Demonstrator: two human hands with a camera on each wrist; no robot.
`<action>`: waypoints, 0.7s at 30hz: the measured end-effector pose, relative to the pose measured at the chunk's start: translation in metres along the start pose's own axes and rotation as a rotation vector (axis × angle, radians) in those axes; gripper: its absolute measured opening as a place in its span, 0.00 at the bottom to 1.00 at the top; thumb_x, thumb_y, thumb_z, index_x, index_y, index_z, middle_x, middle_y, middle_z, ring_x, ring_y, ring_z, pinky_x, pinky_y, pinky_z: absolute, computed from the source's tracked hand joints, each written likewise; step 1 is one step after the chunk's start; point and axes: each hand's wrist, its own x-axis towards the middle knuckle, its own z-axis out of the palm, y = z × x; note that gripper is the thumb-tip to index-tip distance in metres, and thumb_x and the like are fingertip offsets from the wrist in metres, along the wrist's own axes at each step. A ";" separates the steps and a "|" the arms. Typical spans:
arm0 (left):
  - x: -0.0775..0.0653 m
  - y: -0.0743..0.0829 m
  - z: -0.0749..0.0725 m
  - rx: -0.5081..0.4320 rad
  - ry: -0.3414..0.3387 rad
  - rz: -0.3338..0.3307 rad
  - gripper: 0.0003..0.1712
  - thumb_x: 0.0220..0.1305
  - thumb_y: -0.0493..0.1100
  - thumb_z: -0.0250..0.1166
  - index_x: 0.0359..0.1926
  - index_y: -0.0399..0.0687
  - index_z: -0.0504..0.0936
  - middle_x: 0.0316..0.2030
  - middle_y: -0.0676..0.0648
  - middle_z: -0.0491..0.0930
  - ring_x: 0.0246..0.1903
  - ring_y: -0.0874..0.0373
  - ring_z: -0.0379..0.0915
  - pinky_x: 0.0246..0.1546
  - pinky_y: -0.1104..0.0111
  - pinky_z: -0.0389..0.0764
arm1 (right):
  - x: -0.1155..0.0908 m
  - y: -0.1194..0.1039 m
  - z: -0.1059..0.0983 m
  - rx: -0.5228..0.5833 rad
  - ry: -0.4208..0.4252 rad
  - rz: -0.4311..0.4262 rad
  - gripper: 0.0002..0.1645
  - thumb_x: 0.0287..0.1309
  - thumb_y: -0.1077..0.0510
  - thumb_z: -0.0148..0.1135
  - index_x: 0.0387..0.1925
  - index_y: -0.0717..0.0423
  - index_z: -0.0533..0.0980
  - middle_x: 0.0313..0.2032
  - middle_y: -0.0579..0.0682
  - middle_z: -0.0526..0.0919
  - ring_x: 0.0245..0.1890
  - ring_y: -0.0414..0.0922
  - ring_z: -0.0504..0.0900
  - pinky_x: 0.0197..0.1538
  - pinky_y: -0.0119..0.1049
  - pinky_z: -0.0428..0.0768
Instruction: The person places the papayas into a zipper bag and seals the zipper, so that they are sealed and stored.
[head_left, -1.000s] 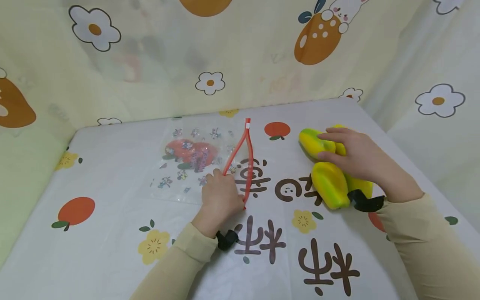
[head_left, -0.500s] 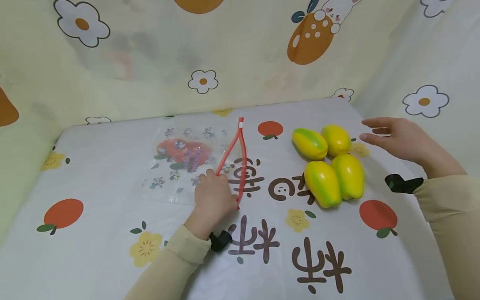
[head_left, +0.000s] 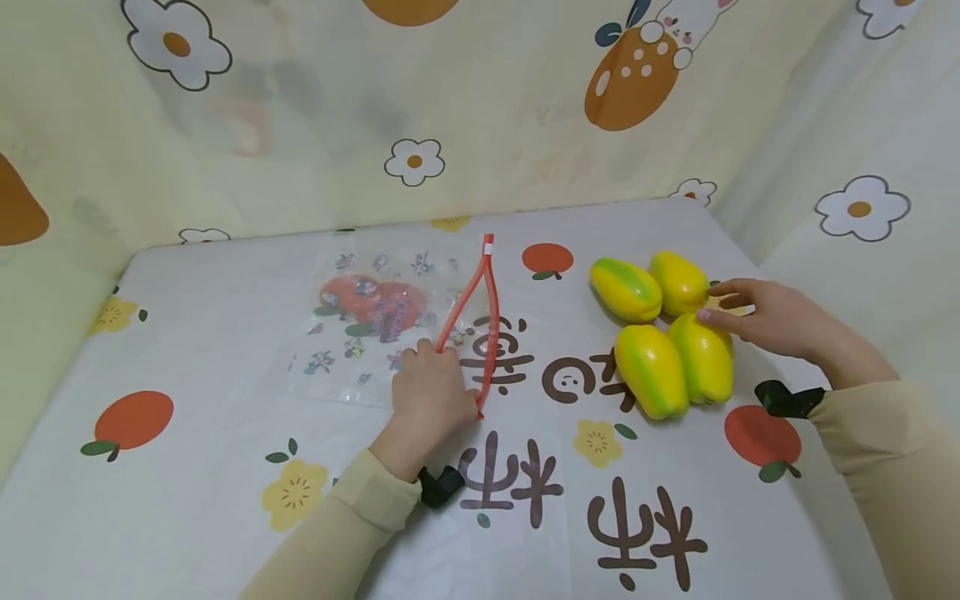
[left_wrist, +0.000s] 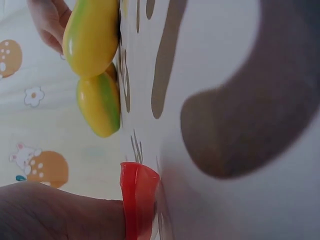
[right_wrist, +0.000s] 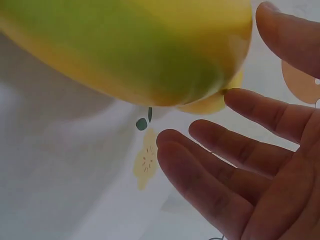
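My left hand (head_left: 431,387) grips the near end of a clear plastic zipper bag (head_left: 360,367), which lies flat with its red-edged mouth spread apart. In the left wrist view the thumb (left_wrist: 65,212) lies against the red zip edge (left_wrist: 136,195). On the right, several yellow-green mangoes stand close together: a back-left one (head_left: 626,290), a back-right one (head_left: 678,282), a front-left one (head_left: 651,372) and a front-right one (head_left: 702,358). My right hand (head_left: 776,317) is beside the right pair, fingers spread, fingertips right at their sides. In its wrist view, a mango (right_wrist: 135,45) looms before the parted fingers.
A white tablecloth (head_left: 217,333) printed with fruit, flowers and dark characters covers the table. Patterned cream curtains (head_left: 315,108) stand along the back and both sides. A black wrist strap (head_left: 789,400) sits at the right cuff, another (head_left: 441,486) at the left.
My right hand left its place over the mangoes, drew off to the right, then came back left to the right-hand pair. The left hand keeps its hold on the bag.
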 end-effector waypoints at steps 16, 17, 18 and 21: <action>-0.003 -0.002 0.001 -0.067 0.037 0.003 0.28 0.55 0.53 0.74 0.47 0.35 0.83 0.43 0.36 0.76 0.41 0.42 0.71 0.35 0.52 0.82 | -0.006 0.016 0.003 0.203 -0.083 -0.041 0.43 0.77 0.40 0.49 0.69 0.76 0.61 0.64 0.78 0.70 0.50 0.55 0.84 0.49 0.49 0.87; -0.003 -0.002 0.001 -0.067 0.033 0.003 0.28 0.55 0.53 0.74 0.48 0.34 0.83 0.44 0.36 0.76 0.41 0.42 0.71 0.35 0.52 0.82 | -0.006 0.019 0.003 0.224 -0.090 -0.044 0.42 0.77 0.41 0.48 0.70 0.76 0.61 0.63 0.77 0.71 0.51 0.54 0.84 0.49 0.48 0.87; -0.003 -0.002 0.001 -0.069 0.030 0.002 0.28 0.55 0.52 0.74 0.48 0.34 0.83 0.44 0.36 0.76 0.41 0.42 0.71 0.36 0.52 0.82 | -0.006 0.022 0.004 0.246 -0.097 -0.046 0.42 0.78 0.42 0.48 0.70 0.75 0.60 0.63 0.76 0.71 0.51 0.53 0.84 0.49 0.47 0.87; -0.003 -0.002 0.000 -0.073 0.023 -0.003 0.28 0.55 0.52 0.74 0.48 0.34 0.83 0.44 0.36 0.75 0.41 0.42 0.71 0.36 0.52 0.82 | -0.005 0.029 0.003 0.295 -0.120 -0.045 0.40 0.79 0.43 0.46 0.71 0.75 0.59 0.63 0.73 0.73 0.52 0.52 0.83 0.50 0.46 0.87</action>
